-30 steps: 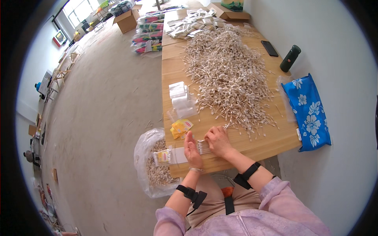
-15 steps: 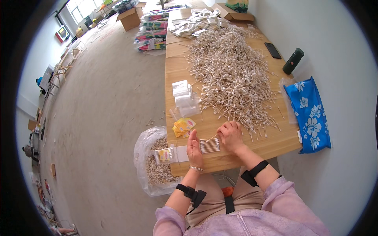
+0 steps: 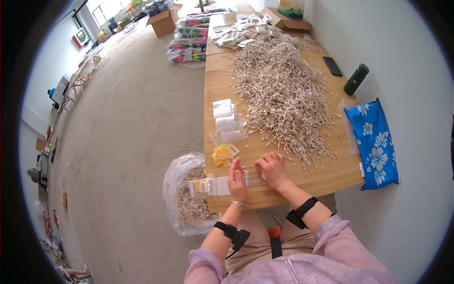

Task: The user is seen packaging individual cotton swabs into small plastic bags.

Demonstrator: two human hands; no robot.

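Left hand (image 3: 237, 182): on edge, fingers straight, holding nothing visible, beside the swab row's left ends.
Right hand (image 3: 272, 170): fingers bent over the row's right end; cannot tell whether one is pinched.
Swab row (image 3: 254, 178): flat on the worktop (image 3: 314, 182) between the hands; uneven pushing could skew it.
Yellow cards (image 3: 224, 154): just beyond the left fingertips, which could scatter them.
Carded bundle (image 3: 200, 187): juts past the worktop's edge; a knock could drop it into the plastic bag (image 3: 172, 189).
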